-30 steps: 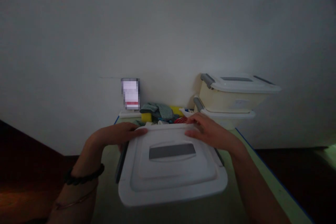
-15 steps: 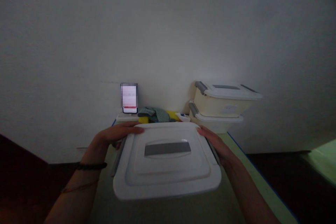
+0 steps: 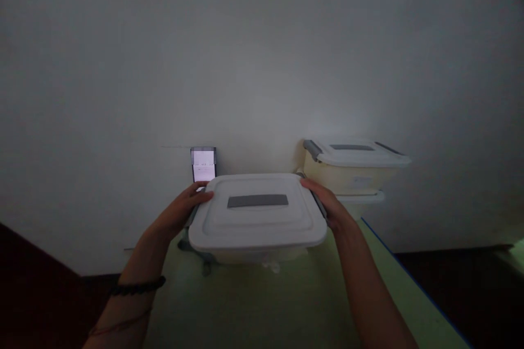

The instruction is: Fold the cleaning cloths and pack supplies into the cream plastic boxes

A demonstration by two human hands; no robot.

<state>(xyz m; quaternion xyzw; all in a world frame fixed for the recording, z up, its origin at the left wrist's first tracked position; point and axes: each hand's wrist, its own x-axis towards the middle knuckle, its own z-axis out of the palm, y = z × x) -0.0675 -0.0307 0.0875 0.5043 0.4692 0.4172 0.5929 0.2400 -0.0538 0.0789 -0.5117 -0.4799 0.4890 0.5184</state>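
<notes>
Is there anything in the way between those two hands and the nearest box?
Nothing visible. The left hand and right hand both touch the box directly, one at each side. The phone stands beyond the left hand, not between. What lies under the hands is hidden.

— Has anything been moved?
— The box (image 3: 254, 256) has been shifted toward the wall (image 3: 262, 65), and its front is now exposed below the lid (image 3: 257, 234).
— And the right hand (image 3: 327, 202)?
— Moved from the back edge to the right side. The phone's (image 3: 203, 165) foot is now covered by the left hand (image 3: 184, 210).
</notes>
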